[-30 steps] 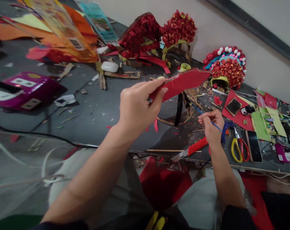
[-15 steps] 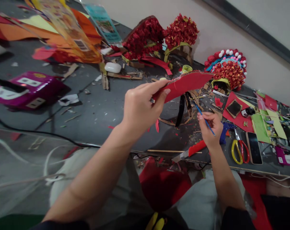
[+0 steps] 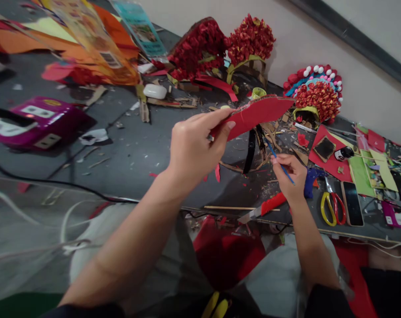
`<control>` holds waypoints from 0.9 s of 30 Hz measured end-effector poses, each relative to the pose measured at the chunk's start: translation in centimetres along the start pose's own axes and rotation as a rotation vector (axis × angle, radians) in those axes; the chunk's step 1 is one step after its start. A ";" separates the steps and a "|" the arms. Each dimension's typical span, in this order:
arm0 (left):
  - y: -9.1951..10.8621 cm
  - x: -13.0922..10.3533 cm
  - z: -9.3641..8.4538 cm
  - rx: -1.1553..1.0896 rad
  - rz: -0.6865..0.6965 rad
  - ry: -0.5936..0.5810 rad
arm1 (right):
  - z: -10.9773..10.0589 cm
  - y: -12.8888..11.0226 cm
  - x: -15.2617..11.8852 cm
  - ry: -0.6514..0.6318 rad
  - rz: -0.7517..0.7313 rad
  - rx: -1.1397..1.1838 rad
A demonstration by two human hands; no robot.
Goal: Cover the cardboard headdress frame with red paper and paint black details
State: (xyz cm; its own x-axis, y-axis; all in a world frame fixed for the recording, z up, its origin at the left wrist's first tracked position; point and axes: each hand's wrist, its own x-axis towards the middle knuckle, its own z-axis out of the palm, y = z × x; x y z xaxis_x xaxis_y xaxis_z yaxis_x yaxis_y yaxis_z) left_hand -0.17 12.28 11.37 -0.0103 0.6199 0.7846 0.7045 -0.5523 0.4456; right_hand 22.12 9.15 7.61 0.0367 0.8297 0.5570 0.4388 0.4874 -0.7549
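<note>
Between thumb and fingers, my left hand grips one end of a red cardboard piece, raised above the table with its layered edge upward. A thin blue brush-like stick is pinched in my right hand, its upper end pointing toward a black strip and a brown ring beneath the red piece. A red-handled cutter lies at the table edge just left of my right wrist.
Flower-covered red pieces stand along the wall. A purple socket box sits left with its black cable. Scissors, a phone and a small black bottle lie right. Cardboard scraps litter the table.
My right hand and the blue stick have shifted very slightly left and up. My left hand keeps its grip on the red piece, nearly unmoved.
</note>
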 end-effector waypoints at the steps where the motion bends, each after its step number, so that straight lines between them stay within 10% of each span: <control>1: 0.0 0.0 0.0 0.005 -0.008 -0.003 | 0.0 0.0 0.0 0.003 0.003 0.003; 13: 0.0 0.0 0.0 0.021 -0.056 -0.039 | -0.4 -0.5 0.3 0.111 -0.045 -0.056; 27: 0.2 -0.1 -0.1 0.012 -0.059 -0.026 | -0.6 -1.0 0.5 -0.042 -0.150 -0.117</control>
State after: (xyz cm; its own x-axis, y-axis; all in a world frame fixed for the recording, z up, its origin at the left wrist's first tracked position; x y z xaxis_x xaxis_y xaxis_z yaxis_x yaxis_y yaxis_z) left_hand -0.08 12.06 11.44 -0.0337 0.6657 0.7455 0.7115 -0.5078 0.4857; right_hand 22.25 8.97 8.85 -0.0732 0.7618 0.6436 0.5378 0.5736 -0.6178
